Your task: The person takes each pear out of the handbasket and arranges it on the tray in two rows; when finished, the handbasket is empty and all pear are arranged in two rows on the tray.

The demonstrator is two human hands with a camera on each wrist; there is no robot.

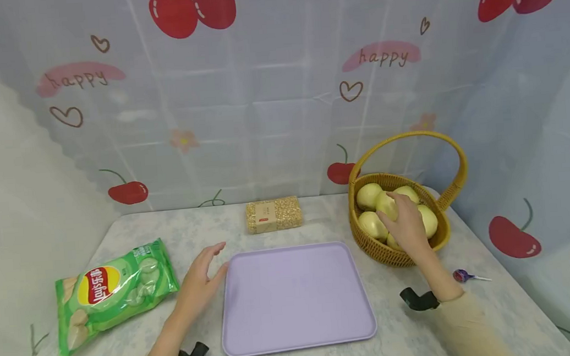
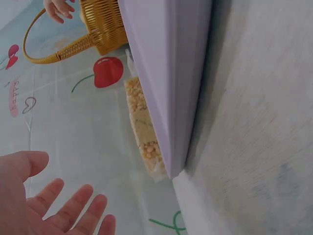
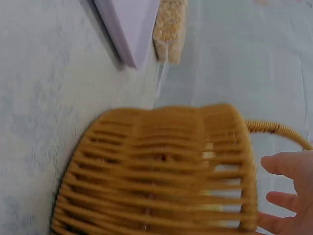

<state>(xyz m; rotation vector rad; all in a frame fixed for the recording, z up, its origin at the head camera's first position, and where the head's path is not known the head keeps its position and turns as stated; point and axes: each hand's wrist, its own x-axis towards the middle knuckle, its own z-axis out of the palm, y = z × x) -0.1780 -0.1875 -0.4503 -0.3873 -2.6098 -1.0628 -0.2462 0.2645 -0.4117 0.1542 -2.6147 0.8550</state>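
My right hand (image 1: 406, 226) reaches over the wicker basket (image 1: 380, 253) from the front, fingers spread just above the fruits. In the basket lie several round, pale yellow-green fruits (image 1: 371, 226), and the fingertips overlap one fruit (image 1: 386, 206) near the middle. The right wrist view shows the fingers (image 3: 281, 165) apart beside the basket's rim, with the fruits mostly hidden behind the weave. Beside the left edge of a lilac tray (image 1: 295, 298), my left hand (image 1: 200, 277) hovers with relaxed fingers and holds nothing.
A green bag of Lay's chips (image 1: 116, 292) lies on the left of the table. Behind the tray is a clear-wrapped pack of grains (image 1: 287, 212). A purple-wrapped lollipop (image 1: 462, 276) lies right of the right wrist. A printed curtain (image 1: 261, 119) closes off the back.
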